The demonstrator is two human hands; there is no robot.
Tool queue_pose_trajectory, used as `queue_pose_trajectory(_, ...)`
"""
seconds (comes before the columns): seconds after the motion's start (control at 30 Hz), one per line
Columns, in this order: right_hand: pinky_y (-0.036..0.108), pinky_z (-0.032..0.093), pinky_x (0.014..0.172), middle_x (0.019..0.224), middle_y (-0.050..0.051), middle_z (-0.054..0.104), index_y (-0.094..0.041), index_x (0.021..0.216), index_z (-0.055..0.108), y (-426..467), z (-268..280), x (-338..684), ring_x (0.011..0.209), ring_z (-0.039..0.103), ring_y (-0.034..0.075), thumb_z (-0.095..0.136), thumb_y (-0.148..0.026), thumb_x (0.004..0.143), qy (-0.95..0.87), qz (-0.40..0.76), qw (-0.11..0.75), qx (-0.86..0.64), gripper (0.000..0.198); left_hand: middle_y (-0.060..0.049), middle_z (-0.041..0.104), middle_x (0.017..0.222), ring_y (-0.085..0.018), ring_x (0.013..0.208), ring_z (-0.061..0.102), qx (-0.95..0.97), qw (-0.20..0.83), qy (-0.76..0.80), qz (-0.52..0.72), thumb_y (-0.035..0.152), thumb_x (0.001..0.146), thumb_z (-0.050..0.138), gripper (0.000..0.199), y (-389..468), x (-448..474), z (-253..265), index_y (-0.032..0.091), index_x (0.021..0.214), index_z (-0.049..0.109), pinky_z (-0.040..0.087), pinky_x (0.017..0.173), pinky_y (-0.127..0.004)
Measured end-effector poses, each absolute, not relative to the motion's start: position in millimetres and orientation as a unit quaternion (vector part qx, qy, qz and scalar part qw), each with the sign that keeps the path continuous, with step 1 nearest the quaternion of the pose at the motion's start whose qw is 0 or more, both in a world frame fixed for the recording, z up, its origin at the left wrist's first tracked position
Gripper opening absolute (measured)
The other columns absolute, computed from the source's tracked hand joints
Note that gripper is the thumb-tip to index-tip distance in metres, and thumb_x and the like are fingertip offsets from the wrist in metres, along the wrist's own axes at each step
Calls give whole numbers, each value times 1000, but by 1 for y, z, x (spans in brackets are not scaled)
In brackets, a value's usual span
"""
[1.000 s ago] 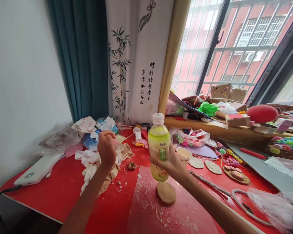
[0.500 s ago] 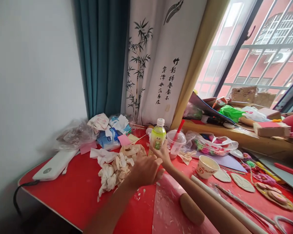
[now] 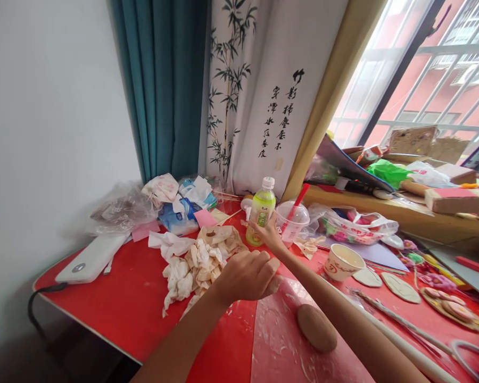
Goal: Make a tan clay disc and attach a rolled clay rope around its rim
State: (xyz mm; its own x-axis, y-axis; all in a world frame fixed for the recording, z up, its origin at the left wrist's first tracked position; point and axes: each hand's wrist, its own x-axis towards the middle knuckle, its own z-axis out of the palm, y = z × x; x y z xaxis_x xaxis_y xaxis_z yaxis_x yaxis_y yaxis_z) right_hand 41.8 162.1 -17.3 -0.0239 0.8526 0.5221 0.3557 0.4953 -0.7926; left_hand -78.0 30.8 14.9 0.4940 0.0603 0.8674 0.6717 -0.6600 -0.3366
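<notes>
A drink bottle (image 3: 257,213) with a white cap and yellow-green liquid stands upright at the back of the red table. My right hand (image 3: 270,232) reaches across to it, thumb in front and fingers at its right side, closed around its lower part. Nearer to me, my left hand (image 3: 249,274) hovers in a fist, back of the hand upward; whatever its curled fingers may hold is hidden. Crumpled tissues (image 3: 201,260) lie just left of that fist. Below my right forearm, a brown oval lump (image 3: 316,327) rests on a smeared pink mat (image 3: 275,340).
Right of the bottle stand a plastic cup (image 3: 293,223) with a red straw and a paper bowl (image 3: 343,262). Flat clay ovals (image 3: 401,287) and a long pale rod (image 3: 399,340) lie further right. A white power bank (image 3: 91,259) with a cable sits at the left edge.
My left hand has moved slightly right and nearer, its fingers more tightly curled. My right hand stays at the bottle. The view has tilted a little.
</notes>
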Motion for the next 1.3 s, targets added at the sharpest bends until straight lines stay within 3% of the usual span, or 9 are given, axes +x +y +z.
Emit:
queue_pose_trajectory(0.43,41,51,82,117,8,58,-16,118,54,137,-8,54,98,60,19,55,-33,90,-733,212,391,-515,33,4,49,56,-12,47,45,-841,319,-199,-388,28,91,36,19,28,-64,0,18,80,48,31,43,-28)
queue_pose_trajectory(0.6,41,49,76,86,11,68,-15,100,63,109,43,78,85,65,29,63,-46,80,-752,149,358,-533,37,4,51,57,-12,48,48,-843,320,-198,-386,27,91,36,19,27,-63,1,17,81,49,30,43,-28)
queue_pose_trajectory(0.7,47,42,88,101,15,68,-17,111,59,106,96,90,101,62,32,43,-46,91,-750,86,392,-525,39,4,54,58,-12,49,50,-842,319,-193,-390,29,92,35,20,26,-60,-1,17,83,49,30,43,-28)
queue_pose_trajectory(0.77,41,38,97,118,11,64,-20,126,49,114,129,90,114,56,26,31,-44,96,-763,61,415,-491,43,4,54,58,-12,49,50,-843,316,-190,-392,29,92,35,20,25,-59,-2,17,83,49,29,43,-28)
queue_pose_trajectory(0.87,33,41,97,122,6,64,-19,128,50,138,158,83,115,56,19,23,-45,97,-810,73,395,-427,48,4,53,57,-11,48,50,-843,311,-196,-393,28,92,34,21,26,-59,-2,17,82,49,28,43,-28)
queue_pose_trajectory(1.03,41,40,99,115,12,67,-13,106,67,163,156,81,114,58,27,22,-48,96,-826,78,348,-436,58,4,52,56,-12,47,49,-842,308,-204,-393,28,92,35,21,28,-62,-1,17,80,49,28,43,-28)
queue_pose_trajectory(1.2,41,38,102,119,13,65,-12,110,66,158,147,88,118,55,26,20,-45,97,-829,51,337,-444,59,3,52,56,-12,48,49,-844,307,-205,-390,29,91,37,20,27,-61,-1,17,81,50,28,43,-28)
queue_pose_trajectory(1.3,42,40,100,118,12,66,-13,115,64,159,150,87,116,57,27,30,-40,96,-826,33,338,-451,47,4,52,55,-12,48,49,-845,304,-209,-387,28,92,37,20,27,-60,-2,17,81,50,28,43,-28)
